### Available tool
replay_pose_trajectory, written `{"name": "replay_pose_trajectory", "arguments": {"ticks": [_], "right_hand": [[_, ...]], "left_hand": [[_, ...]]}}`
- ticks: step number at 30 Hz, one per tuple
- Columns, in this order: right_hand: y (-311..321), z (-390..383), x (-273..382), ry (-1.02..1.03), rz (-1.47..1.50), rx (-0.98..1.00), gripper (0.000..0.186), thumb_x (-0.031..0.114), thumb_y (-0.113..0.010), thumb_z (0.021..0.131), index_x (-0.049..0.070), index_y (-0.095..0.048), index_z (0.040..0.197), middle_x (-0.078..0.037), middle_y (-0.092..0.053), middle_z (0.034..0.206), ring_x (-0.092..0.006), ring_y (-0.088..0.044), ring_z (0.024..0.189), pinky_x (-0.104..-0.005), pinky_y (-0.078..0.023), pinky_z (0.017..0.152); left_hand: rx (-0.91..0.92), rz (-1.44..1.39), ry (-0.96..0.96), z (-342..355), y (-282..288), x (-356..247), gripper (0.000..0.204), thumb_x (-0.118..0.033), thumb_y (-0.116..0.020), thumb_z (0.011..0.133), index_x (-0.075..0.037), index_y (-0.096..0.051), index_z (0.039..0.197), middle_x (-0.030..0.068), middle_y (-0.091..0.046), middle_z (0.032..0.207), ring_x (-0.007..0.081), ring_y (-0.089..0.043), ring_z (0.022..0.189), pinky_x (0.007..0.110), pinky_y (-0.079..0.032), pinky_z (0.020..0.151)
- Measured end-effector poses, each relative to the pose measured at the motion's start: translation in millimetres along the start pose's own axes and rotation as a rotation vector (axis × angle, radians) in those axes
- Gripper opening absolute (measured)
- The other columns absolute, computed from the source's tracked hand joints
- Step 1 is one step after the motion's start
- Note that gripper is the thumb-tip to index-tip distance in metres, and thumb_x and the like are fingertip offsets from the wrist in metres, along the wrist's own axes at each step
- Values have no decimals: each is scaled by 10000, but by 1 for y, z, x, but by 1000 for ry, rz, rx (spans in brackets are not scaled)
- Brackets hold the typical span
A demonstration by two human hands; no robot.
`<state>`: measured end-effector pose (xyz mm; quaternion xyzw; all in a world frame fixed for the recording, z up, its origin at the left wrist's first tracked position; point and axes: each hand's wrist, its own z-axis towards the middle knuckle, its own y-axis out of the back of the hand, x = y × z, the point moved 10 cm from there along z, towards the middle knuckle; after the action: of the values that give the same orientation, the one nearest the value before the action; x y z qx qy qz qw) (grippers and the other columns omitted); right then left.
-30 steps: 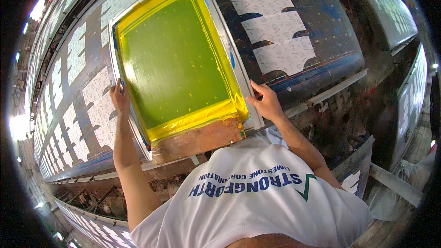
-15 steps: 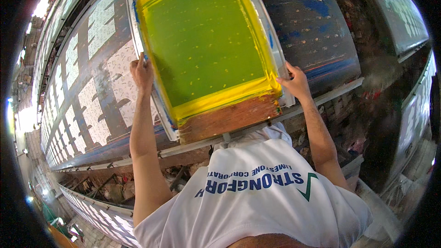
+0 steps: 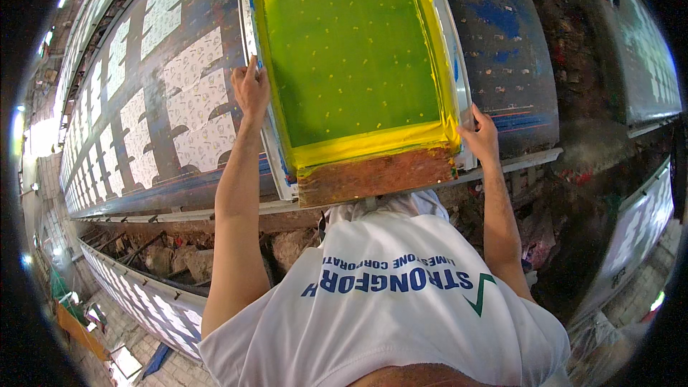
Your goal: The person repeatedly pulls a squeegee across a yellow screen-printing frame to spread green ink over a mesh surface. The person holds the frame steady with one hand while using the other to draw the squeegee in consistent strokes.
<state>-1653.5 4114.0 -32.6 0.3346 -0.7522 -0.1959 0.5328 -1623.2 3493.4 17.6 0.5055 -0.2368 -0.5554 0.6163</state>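
A printing screen [image 3: 351, 57] with green mesh, bright yellow borders and a pale metal frame extends over the dark table in front of me. A reddish-brown wooden board [image 3: 380, 177] lies along its near end. My left hand [image 3: 252, 89] is closed on the left side of the frame. On the right side, close to the near corner, my right hand [image 3: 481, 136] grips the frame, its thumb toward the yellow border. Whether the screen touches the table or is held just above it, I cannot tell.
Left of the screen, rows of white patterned printed pieces [image 3: 197, 100] lie on the long dark table [image 3: 502, 43]. Its near rail [image 3: 509, 165] runs just before my body. Other long tables stand to the right [image 3: 641, 50] and lower left [image 3: 143, 294]. Rubble [image 3: 175, 254] shows beneath the table.
Both hands and the screen have shifted right along the table, uncovering more of the dark surface beside the printed pieces. The view has turned slightly. Both hands keep their hold.
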Motion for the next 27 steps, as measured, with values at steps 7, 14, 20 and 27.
{"name": "replay_pose_trajectory", "arguments": {"ticks": [7,14,20,27], "right_hand": [[0,3,0,30,-154,41,831,255,-829,875,59,-449,1588,-271,-526,1511,-399,-515,1418,-473,-451,1147],[9,-15,31,9,-121,122,865,282,-779,906,34,-361,1621,-292,-521,1509,-449,-524,1385,-478,-449,1139],[-26,-92,127,623,-280,141,670,228,-770,911,53,-519,1507,-213,-588,1428,-410,-568,1315,-479,-474,1115],[-143,-172,165,1059,-754,537,598,143,-725,892,96,-572,1469,-169,-581,1434,-354,-522,1360,-465,-461,1139]], "left_hand": [[11,25,27,-4,-9,-3,434,-256,-695,1004,-138,-668,1420,123,-576,1070,325,-551,1080,471,-496,932],[62,80,67,-4,-17,-2,434,-275,-685,1003,-162,-666,1422,128,-583,1095,337,-549,1110,481,-498,957],[17,61,43,-6,-20,1,454,-299,-687,996,-172,-656,1430,140,-574,1127,349,-541,1127,491,-505,954],[44,30,14,-5,-27,4,457,-361,-664,1023,-176,-647,1440,151,-549,1130,351,-525,1141,507,-513,938]]}}
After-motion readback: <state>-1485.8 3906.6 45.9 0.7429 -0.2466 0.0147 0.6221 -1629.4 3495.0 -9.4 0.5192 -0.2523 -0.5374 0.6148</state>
